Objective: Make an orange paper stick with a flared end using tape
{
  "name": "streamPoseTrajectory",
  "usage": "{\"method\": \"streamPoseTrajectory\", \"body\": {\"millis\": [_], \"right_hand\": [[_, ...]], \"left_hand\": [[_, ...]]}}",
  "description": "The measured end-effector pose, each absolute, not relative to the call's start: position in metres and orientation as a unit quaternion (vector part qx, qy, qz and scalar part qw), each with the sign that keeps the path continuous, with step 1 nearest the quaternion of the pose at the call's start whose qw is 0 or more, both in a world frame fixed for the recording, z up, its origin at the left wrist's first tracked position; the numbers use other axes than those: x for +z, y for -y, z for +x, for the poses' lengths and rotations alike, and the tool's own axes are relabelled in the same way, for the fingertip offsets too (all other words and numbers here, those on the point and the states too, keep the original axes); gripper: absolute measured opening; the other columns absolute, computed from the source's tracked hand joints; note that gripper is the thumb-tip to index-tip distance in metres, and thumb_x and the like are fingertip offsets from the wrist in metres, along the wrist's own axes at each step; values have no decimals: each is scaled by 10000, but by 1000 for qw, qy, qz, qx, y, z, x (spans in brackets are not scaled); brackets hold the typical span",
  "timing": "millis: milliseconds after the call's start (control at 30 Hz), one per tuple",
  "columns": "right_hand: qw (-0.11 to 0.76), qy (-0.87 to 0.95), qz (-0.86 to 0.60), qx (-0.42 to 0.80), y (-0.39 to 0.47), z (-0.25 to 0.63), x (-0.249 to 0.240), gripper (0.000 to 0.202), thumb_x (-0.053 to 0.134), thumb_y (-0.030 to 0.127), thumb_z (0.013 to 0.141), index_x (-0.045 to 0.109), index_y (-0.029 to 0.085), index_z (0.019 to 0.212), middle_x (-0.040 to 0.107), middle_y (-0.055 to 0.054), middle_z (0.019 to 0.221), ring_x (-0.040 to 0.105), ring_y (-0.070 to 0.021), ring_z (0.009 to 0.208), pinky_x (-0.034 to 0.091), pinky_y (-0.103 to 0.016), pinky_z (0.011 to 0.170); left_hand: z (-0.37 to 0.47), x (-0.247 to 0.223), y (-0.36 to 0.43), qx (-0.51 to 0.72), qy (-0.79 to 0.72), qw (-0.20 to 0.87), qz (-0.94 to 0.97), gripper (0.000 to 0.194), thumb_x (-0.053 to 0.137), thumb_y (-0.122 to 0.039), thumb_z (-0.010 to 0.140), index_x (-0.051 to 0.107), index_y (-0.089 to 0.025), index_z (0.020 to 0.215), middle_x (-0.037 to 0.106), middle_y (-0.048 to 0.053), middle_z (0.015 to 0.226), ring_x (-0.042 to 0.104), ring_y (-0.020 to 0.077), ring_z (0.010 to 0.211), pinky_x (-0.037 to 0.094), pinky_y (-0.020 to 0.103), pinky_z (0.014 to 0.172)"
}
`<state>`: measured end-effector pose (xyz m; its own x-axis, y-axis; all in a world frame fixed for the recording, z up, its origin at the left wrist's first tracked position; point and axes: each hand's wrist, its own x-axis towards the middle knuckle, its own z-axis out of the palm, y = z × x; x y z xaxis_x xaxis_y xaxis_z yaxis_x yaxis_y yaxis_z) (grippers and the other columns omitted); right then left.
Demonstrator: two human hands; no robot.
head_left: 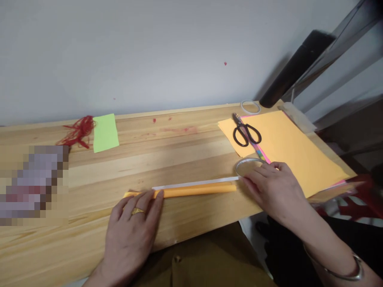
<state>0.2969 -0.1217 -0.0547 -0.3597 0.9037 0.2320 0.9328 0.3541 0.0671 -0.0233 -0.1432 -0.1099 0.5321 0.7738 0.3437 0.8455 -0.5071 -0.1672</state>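
Observation:
My left hand [131, 225] presses its fingertips down on the left part of a narrow folded strip of orange paper [197, 190] near the table's front edge. A thin white strip of tape [194, 183] runs along the paper's far edge, from my left fingers to my right hand [269, 187]. That hand is closed, gripping the near side of a roll of tape [239, 163], which rests tilted or flat on the wood. Its fingertips and the point where the tape leaves the roll are partly hidden.
Black-handled scissors [247, 133] lie on orange and pink paper sheets [293, 147] at the right. Behind them are another tape roll [250, 107] and a black cylinder [296, 67] leaning by the wall. Red string [82, 131] and green paper [105, 132] lie far left, beside a blurred-out object [36, 179].

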Motion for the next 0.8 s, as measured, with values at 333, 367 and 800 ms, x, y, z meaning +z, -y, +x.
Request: {"method": "streamPoseTrajectory", "body": {"millis": [333,367,800], "right_hand": [[63,823,-557,-89,128,296,-60,262,448,158,852,551,188,613,552,7,550,469,-152,557,254,-327,684],[59,826,-554,-92,129,296,-59,262,449,147,844,544,187,604,544,8,543,459,-150,549,251,-326,679],[60,815,-560,-135,134,288,-68,278,485,106,818,513,182,552,482,15,504,369,-136,525,225,-331,671]], "left_hand": [[-28,-107,143,-83,451,156,-875,396,394,-78,817,608,-112,1148,655,165,1074,585,305,960,397,459,856],[-27,-106,143,-79,447,157,-877,395,390,-72,817,607,-103,1146,654,170,1075,584,309,967,400,461,855],[-30,-105,143,-61,426,154,-889,412,368,-86,823,597,-101,1165,644,189,1095,577,334,985,419,492,832]]}}
